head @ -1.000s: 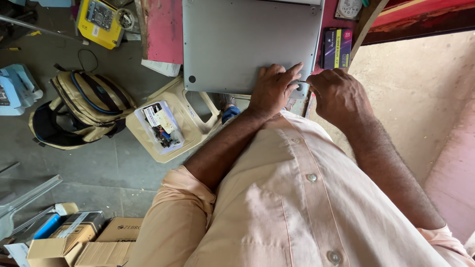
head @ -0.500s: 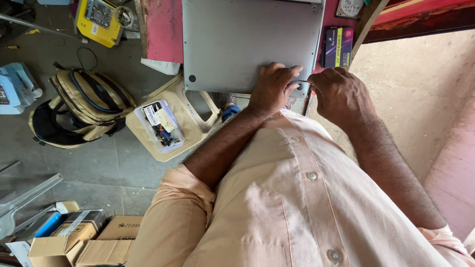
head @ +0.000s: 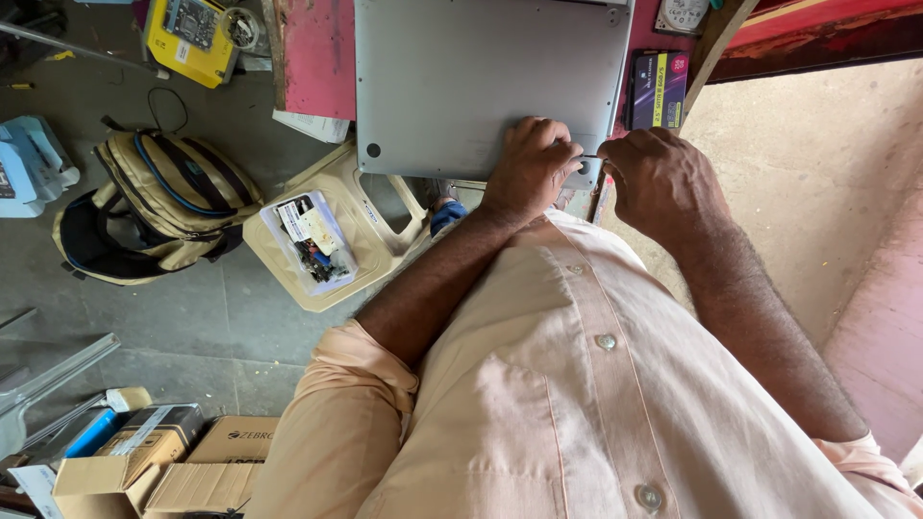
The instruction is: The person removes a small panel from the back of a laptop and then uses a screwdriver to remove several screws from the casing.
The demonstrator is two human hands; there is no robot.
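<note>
Setting: grey stone floor seen from above, with a red table (head: 317, 58) at the top edge carrying a silver laptop (head: 471, 77) turned underside up.
Right grip: right hand (head: 663, 183) closed in a pinch around a thin tool (head: 588, 156), most likely a small screwdriver; only its slim metal tip shows.
Tool axis: roughly level across the view, tip pointing left toward the laptop's near right corner.
Left grip: left hand (head: 529, 168) pressed flat on that same corner, fingers curled over the casing, holding nothing that I can see.
Key relation: tool tip meets the laptop between the two hands, just beside the left fingertips; right hand is nearer the tool's handle.
Laptop axis: long side runs left to right, near edge overhanging the table toward the person.
Around: dark box (head: 658, 88) right of the laptop; beige plastic stool (head: 375, 240), backpack (head: 154, 207) below.
</note>
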